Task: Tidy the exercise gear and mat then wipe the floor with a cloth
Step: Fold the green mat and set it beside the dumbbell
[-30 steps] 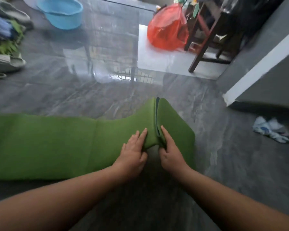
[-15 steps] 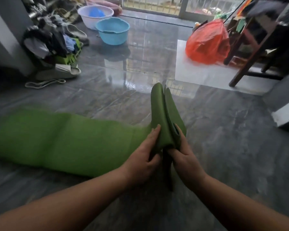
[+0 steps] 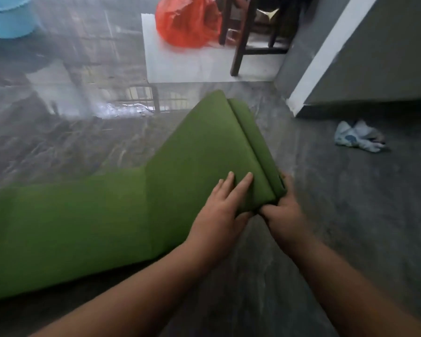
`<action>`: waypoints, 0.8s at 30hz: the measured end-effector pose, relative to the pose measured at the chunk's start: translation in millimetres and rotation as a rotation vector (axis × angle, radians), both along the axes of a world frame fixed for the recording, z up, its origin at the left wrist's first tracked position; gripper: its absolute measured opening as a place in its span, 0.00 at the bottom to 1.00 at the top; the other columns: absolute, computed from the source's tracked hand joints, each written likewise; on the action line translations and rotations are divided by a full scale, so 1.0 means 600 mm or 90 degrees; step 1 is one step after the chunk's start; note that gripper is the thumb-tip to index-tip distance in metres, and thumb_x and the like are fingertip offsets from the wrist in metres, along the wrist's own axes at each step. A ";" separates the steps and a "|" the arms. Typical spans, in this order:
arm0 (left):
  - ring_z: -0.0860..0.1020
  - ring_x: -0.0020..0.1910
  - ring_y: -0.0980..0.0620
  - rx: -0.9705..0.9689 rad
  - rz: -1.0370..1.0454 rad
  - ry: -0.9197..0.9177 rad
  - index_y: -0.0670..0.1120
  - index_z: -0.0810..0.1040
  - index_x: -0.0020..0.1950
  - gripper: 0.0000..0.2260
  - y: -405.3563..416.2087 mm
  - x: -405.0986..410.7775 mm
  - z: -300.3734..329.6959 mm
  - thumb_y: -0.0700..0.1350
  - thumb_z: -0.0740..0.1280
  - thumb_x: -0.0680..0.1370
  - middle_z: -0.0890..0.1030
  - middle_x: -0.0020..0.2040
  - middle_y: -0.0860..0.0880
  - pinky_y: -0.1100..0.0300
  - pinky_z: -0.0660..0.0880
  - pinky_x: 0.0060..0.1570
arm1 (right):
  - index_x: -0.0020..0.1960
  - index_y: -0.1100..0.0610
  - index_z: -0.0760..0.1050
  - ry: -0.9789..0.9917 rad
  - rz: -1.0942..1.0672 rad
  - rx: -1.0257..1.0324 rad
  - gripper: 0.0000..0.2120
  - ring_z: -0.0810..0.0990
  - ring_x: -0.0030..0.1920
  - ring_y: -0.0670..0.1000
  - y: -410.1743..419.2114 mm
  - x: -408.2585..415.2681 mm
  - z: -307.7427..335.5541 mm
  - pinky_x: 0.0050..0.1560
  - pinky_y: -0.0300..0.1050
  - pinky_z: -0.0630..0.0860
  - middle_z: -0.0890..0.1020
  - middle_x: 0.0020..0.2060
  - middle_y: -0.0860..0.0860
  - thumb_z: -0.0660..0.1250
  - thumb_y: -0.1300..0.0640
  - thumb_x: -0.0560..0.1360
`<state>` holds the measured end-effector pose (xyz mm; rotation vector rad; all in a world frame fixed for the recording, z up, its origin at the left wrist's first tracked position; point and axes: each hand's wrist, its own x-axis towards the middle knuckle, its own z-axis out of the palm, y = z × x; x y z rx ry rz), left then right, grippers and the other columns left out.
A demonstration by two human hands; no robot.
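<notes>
Both hands folding the green padded fabric exercise mat (image 3: 122,215) on the grey marble-look floor (image 3: 350,215).

Left hand (image 3: 219,210) presses flat on the folded end, grip released; right hand (image 3: 281,210) pinches the near corner. The mat looks soft, light and floppy; best held at its folds. A blue plastic basin (image 3: 7,18) and an orange plastic bag (image 3: 185,23) stand beyond, contents unseen.

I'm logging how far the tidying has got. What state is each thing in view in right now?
Mat: partly folded at its right end, the rest flat on the floor.
Left hand: fingers straight, pressing on the fold.
Right hand: gripping the folded edge.
Cloth: crumpled on the floor, untouched.
Red bag: bulging, sitting on the floor.
Blue basin: upright; contents not visible.
</notes>
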<state>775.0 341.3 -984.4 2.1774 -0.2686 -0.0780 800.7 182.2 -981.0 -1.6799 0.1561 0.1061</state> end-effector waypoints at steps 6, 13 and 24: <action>0.51 0.80 0.49 0.086 -0.112 0.031 0.57 0.57 0.79 0.30 -0.128 0.024 -0.095 0.43 0.64 0.80 0.54 0.81 0.51 0.60 0.47 0.75 | 0.64 0.59 0.68 0.103 -0.195 0.074 0.29 0.79 0.55 0.61 -0.139 -0.010 -0.075 0.52 0.57 0.81 0.79 0.55 0.63 0.54 0.83 0.69; 0.39 0.80 0.50 0.344 -0.222 0.141 0.61 0.43 0.80 0.37 -0.115 -0.023 -0.184 0.44 0.60 0.78 0.40 0.82 0.53 0.35 0.45 0.75 | 0.73 0.52 0.63 0.187 -0.343 0.048 0.36 0.79 0.61 0.57 -0.187 -0.005 -0.176 0.62 0.64 0.76 0.78 0.62 0.57 0.73 0.58 0.68; 0.38 0.80 0.42 0.440 -0.121 0.267 0.65 0.38 0.78 0.42 0.040 -0.085 -0.254 0.43 0.62 0.76 0.35 0.80 0.45 0.42 0.48 0.77 | 0.72 0.51 0.62 0.299 -0.446 0.132 0.33 0.80 0.58 0.55 -0.194 0.027 -0.312 0.59 0.60 0.77 0.78 0.63 0.53 0.72 0.65 0.73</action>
